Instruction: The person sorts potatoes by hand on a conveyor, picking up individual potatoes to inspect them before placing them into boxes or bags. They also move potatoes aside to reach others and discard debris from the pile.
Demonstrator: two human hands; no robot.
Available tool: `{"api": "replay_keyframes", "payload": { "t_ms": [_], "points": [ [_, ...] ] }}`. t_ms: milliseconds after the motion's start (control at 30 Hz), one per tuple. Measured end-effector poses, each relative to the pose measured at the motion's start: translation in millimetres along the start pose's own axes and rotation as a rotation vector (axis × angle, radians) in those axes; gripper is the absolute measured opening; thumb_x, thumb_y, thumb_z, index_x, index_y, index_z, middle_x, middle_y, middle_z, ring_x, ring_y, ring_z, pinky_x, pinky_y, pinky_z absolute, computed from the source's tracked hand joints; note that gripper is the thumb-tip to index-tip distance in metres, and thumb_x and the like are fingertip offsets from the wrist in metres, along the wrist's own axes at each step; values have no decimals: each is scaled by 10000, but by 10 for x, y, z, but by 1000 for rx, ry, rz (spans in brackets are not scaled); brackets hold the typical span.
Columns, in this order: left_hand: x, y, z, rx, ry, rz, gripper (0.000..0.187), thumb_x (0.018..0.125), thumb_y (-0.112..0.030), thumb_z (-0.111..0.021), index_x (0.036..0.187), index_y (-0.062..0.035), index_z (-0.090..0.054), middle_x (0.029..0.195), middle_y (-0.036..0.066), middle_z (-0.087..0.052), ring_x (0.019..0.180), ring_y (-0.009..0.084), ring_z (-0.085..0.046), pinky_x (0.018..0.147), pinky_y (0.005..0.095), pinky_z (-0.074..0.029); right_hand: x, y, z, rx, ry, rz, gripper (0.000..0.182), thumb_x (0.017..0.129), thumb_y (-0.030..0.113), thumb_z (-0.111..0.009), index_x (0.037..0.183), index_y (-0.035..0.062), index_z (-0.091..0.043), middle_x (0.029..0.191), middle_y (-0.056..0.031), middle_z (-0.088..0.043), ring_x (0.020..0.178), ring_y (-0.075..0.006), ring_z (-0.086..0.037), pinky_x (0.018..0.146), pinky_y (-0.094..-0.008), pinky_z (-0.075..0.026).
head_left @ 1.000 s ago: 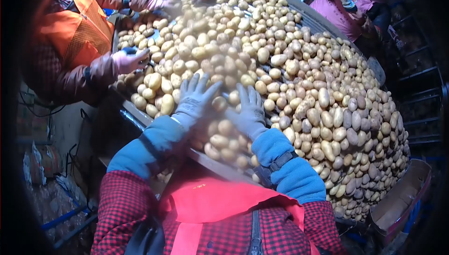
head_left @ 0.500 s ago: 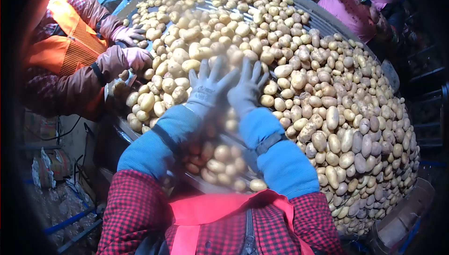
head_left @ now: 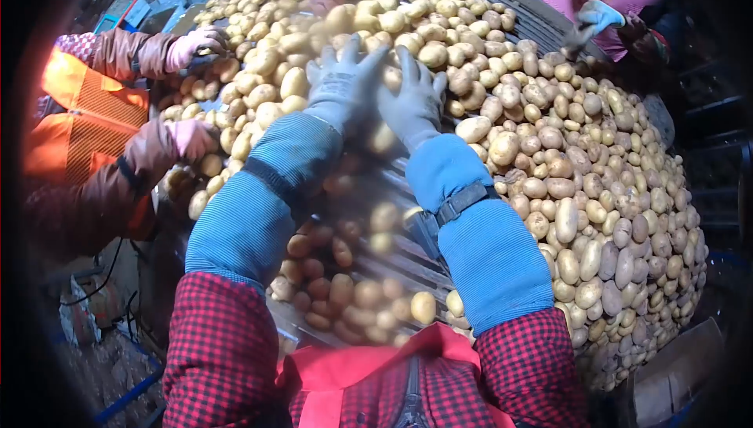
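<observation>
Potatoes (head_left: 566,220) are covering much of the frame, heaping from upper centre to lower right. The person's left hand (head_left: 341,87), grey-gloved, is reaching into the upper centre, back upward, fingers spreading against the pile. The right hand (head_left: 412,102), gloved alike, is lying just beside it, fingers parting and also meeting potatoes; fingertip pressure: cannot tell. Blue sleeves (head_left: 247,200) are covering both forearms, and a dark strap (head_left: 463,202) is circling the right one. Below the hands, a slatted bed (head_left: 420,263) is showing, with a smaller, partly blurred group of potatoes lying at lower centre. At left, a co-worker in an orange vest (head_left: 86,118) is holding two pink-gloved hands at the pile's edge. A cardboard box (head_left: 671,373) is standing at lower right.
</observation>
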State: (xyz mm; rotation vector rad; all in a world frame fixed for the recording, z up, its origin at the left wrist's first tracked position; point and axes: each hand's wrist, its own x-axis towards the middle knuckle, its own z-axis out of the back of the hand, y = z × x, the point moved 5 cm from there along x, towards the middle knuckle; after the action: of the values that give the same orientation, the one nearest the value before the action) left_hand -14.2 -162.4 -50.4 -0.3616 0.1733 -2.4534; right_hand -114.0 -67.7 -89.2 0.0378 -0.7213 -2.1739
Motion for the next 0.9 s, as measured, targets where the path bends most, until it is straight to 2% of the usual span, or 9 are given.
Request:
{"api": "replay_keyframes", "payload": {
  "t_ms": [133, 200, 267, 333, 433, 500, 533, 733, 900],
  "points": [
    [103, 127, -30, -12, -63, 9, 638, 902, -197, -713, 1472, -395, -505, 1587, 127, -383, 1511, 491, -292, 1117, 728, -328, 143, -154, 236, 239, 252, 23, 789, 918, 476, -699, 1593, 170, -429, 1587, -190, -464, 1438, -421, -431, 1210, -484, -361],
    [179, 138, -52, 247, 47, 53, 745, 919, -292, -713, 1573, -470, -402, 1669, 96, -342, 1494, 443, -363, 1102, 674, -375, 90, -236, 734, 271, 225, 119, 687, 976, 407, -683, 1563, 119, -471, 1543, -210, -521, 1412, -338, -521, 1163, -408, -427],
    [215, 141, -15, 190, 60, 73, 746, 920, -275, -713, 1575, -462, -407, 1672, 91, -336, 1483, 428, -381, 1102, 669, -379, 101, -418, 1348, 272, 198, 34, 667, 952, 422, -687, 1498, 69, -538, 1490, -219, -569, 1373, -379, -557, 1166, -429, -427],
    [219, 208, -112, 168, -46, 55, 725, 930, -261, -697, 1576, -442, -421, 1665, 97, -351, 1443, 413, -426, 1092, 658, -389, 303, -1005, 1786, 20, 50, 55, 638, 962, 449, -658, 1483, 93, -564, 1455, -234, -602, 1338, -375, -589, 1127, -436, -459],
    [232, 243, -161, 164, -68, 61, 701, 945, -262, -669, 1578, -435, -422, 1662, 107, -359, 1440, 413, -432, 1091, 641, -394, 229, -1605, 2242, -270, 92, -242, 606, 980, 537, -574, 1449, 155, -613, 1402, -231, -646, 1324, -375, -601, 1120, -452, -459],
    [227, 260, -161, 91, -49, 59, 606, 975, -265, -621, 1543, -409, -465, 1673, 119, -339, 1492, 466, -355, 1158, 677, -306, -17, -1843, 2279, -484, 209, -417, 604, 982, 574, -538, 1424, 174, -638, 1392, -216, -657, 1316, -380, -605, 1131, -453, -447],
    [215, 251, -167, 53, -36, 56, 562, 990, -267, -598, 1525, -396, -486, 1679, 125, -330, 1519, 493, -317, 1191, 696, -262, -114, -1834, 2219, -566, 234, -282, 594, 1011, 571, -526, 1442, 174, -628, 1420, -192, -648, 1340, -362, -593, 1150, -438, -428],
    [225, 280, -267, 135, -102, 26, 602, 972, -289, -608, 1547, -395, -465, 1658, 114, -369, 1454, 460, -402, 1140, 622, -344, -158, -1656, 2049, -669, 321, -360, 733, 949, 713, -527, 1444, 181, -631, 1331, -252, -685, 1303, -383, -618, 1118, -453, -452],
    [189, 269, -280, 163, -120, -2, 611, 968, -287, -613, 1554, -370, -464, 1640, 110, -400, 1357, 432, -485, 1119, 576, -375, -352, -1396, 1611, -189, 351, -333, 771, 931, 702, -569, 1501, 184, -566, 1462, -246, -592, 1359, -403, -567, 1160, -458, -421]
  ]
}}
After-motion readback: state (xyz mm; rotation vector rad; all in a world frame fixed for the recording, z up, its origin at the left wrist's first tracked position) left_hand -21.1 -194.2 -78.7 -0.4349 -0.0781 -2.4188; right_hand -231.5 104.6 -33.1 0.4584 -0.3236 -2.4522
